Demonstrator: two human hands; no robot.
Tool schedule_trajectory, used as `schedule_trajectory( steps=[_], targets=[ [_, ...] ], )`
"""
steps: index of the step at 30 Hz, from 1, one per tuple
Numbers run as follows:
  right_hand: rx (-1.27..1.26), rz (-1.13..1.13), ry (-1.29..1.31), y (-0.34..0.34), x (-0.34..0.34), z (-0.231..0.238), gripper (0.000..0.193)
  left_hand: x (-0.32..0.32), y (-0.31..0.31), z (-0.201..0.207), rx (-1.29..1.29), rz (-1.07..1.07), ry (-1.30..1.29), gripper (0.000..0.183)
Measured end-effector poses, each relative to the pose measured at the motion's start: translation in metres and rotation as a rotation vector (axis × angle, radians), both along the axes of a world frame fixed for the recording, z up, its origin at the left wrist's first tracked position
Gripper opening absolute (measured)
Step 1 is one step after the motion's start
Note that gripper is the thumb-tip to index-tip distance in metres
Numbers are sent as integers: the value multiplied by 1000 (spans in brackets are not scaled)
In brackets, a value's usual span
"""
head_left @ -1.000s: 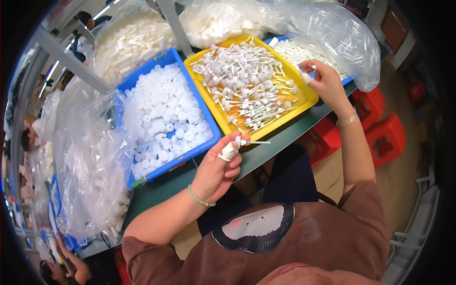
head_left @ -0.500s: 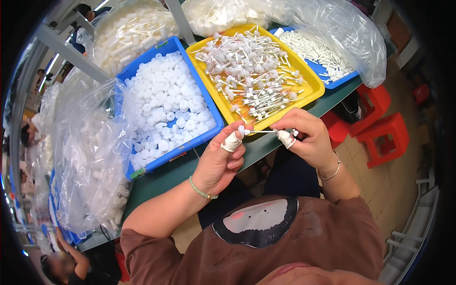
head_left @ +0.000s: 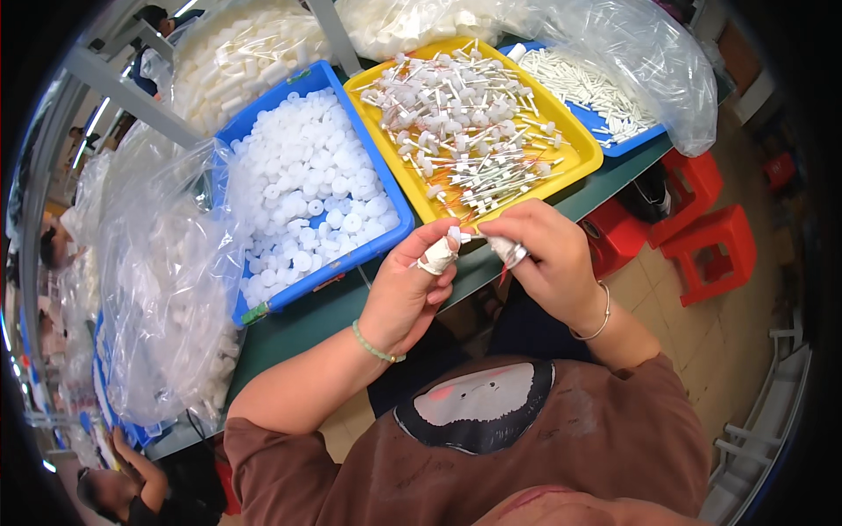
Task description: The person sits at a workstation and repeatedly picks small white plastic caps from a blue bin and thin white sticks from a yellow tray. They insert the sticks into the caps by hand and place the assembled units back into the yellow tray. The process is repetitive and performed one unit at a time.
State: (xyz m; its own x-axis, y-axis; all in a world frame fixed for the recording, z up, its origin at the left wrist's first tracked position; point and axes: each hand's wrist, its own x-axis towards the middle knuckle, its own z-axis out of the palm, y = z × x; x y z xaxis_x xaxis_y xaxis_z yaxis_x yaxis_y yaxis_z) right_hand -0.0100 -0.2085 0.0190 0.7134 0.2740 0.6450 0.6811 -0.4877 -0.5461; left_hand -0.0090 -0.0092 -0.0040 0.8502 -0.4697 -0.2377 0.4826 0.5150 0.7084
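Head view: left hand (head_left: 405, 285) and right hand (head_left: 551, 259) pinch a small white part (head_left: 454, 234) between fingertips, apparently for steadiness

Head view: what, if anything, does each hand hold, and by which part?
The left hand pinches a small white piece between thumb and forefinger; the gripped part is mostly hidden. What the right hand pinches beside it cannot be told.

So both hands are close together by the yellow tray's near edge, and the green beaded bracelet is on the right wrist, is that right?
Not quite: the head view shows the green beaded bracelet on the left wrist, not the right. The left hand and right hand are indeed close together by the near edge of the yellow tray.
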Motion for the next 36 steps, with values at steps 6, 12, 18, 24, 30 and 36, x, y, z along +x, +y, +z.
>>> schedule_trajectory(
  steps=[6,12,18,24,30,36],
  targets=[
    [-63,-17,-187,4,-2,-6,30,1,0,6,-26,19,76,33],
    [511,47,588,7,4,-10,29,1,1,0,0,-3,-5,34],
    [-111,5,-406,5,4,-11,25,3,2,-2,-38,-23,54,34],
    [379,27,191,14,3,-15,19,1,0,6,20,4,58,39],
    [419,-252,84,-5,76,15,15,2,4,3,-215,-151,119,42],
    [235,-187,11,-35,134,24,23,3,6,4,-333,-200,174,37]
  ],
)
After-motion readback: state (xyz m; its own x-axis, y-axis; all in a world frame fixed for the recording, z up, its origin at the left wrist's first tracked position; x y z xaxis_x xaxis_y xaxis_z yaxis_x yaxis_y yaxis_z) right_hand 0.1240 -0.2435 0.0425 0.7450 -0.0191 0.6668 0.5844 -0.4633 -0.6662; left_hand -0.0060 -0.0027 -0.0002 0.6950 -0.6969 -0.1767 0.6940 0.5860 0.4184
